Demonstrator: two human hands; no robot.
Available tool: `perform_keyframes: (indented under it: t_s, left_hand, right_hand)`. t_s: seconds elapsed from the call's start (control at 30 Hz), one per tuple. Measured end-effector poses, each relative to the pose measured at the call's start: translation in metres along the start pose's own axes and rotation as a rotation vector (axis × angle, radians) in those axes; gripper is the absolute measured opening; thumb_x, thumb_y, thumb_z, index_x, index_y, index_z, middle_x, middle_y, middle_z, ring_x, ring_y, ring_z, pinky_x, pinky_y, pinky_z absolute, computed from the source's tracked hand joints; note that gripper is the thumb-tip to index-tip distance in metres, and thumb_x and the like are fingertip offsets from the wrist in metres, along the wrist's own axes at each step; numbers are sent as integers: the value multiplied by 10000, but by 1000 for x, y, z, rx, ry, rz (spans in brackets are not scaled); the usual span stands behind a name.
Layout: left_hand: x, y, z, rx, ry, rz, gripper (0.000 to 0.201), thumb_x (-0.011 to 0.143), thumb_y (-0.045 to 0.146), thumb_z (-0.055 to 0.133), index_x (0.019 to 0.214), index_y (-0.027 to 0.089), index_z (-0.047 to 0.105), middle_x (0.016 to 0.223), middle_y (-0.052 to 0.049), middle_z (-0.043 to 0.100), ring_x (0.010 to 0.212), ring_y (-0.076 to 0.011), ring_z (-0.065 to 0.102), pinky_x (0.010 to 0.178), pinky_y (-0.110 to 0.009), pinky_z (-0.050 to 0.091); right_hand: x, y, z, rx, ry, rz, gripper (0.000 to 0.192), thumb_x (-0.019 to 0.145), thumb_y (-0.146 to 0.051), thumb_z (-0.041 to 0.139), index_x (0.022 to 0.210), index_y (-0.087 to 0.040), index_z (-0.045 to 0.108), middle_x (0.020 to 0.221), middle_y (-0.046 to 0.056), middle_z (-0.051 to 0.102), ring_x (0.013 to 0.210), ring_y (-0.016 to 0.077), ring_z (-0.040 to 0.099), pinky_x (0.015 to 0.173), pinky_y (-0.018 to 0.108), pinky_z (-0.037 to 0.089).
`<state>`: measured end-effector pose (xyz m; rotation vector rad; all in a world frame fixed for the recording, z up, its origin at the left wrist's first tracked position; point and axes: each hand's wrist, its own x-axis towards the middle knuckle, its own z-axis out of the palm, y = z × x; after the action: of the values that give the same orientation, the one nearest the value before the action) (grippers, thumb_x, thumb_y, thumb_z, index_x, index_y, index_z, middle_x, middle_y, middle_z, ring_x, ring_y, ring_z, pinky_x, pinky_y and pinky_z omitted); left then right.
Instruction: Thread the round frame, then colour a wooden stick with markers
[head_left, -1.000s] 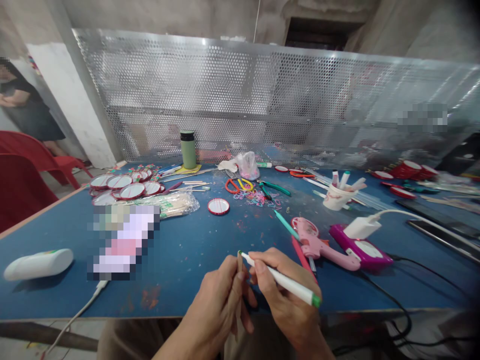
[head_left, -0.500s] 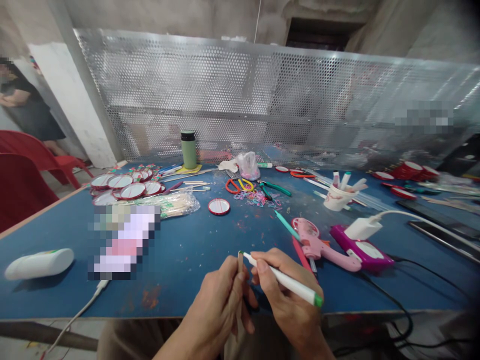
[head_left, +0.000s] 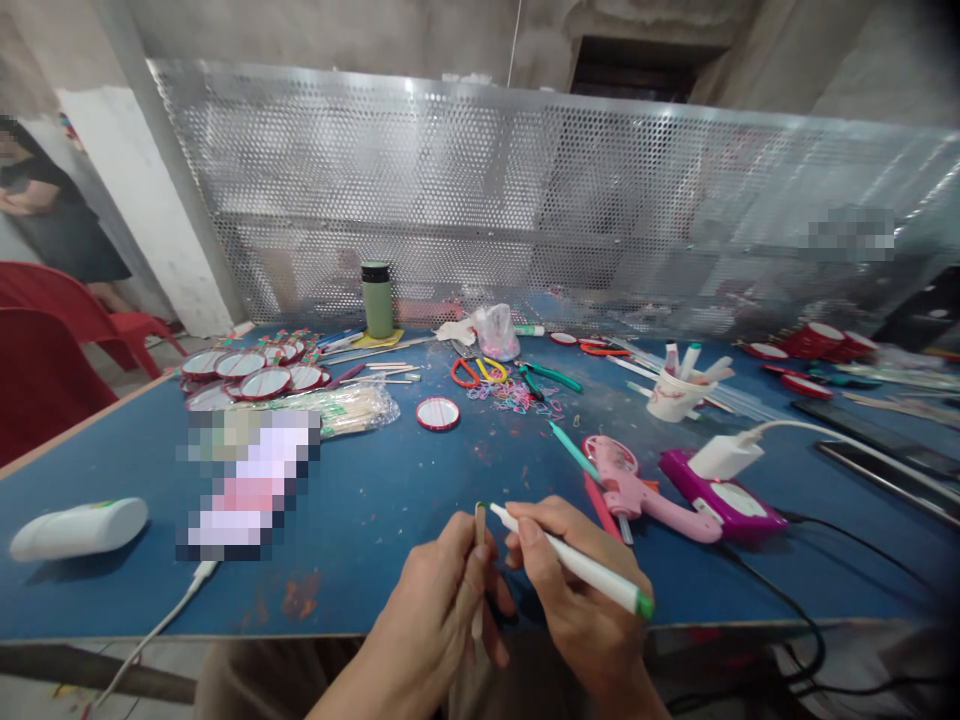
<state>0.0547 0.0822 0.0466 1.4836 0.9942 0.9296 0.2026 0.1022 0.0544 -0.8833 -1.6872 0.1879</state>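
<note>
A small craft workshop: bare concrete walls, a perforated metal screen (head_left: pixel 525 200) behind a scuffed blue table (head_left: pixel 360 500) strewn with a pink glue gun (head_left: pixel 637 490), scissors (head_left: pixel 476 371), round mirrors (head_left: pixel 255 375), sticks and markers.

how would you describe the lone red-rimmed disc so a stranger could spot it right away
On the blue table, look ahead of the hands toward the green bottle. The lone red-rimmed disc lies flat right of the bagged sticks, apart from the cluster of similar discs farther left.
</note>
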Motion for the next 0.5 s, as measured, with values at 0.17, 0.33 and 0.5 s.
perform_keyframes:
  t_s: [0.17,0.33,0.5]
  left_hand:
    - [1,0,1,-22,4,-12,349,995,517,322,921,202,452,594,11,640,370,-79,537,360,-143,366]
    - [1,-2,1,8,16,11,345,998,514,312,927,207,454,527,24,622,372,-95,536,390,-158,399]
    - [2,-5,1,49,13,16,350,997,517,310,910,212,456,539,9,650,359,-96,524,390,-163,396]
  right_hand:
    - [0,0,1,16,-6,3,157,909,-123,562,885,-179,707,665,4,667,550,123,634,537,233,507]
    - [2,-1,0,24,-49,-24,178,917,-126,541,896,-169,712,643,6,659,538,126,621,516,237,495]
    - [2,-1,0,28,-64,-68,181,910,-98,548,922,-166,716,684,15,683,581,130,638,555,243,502]
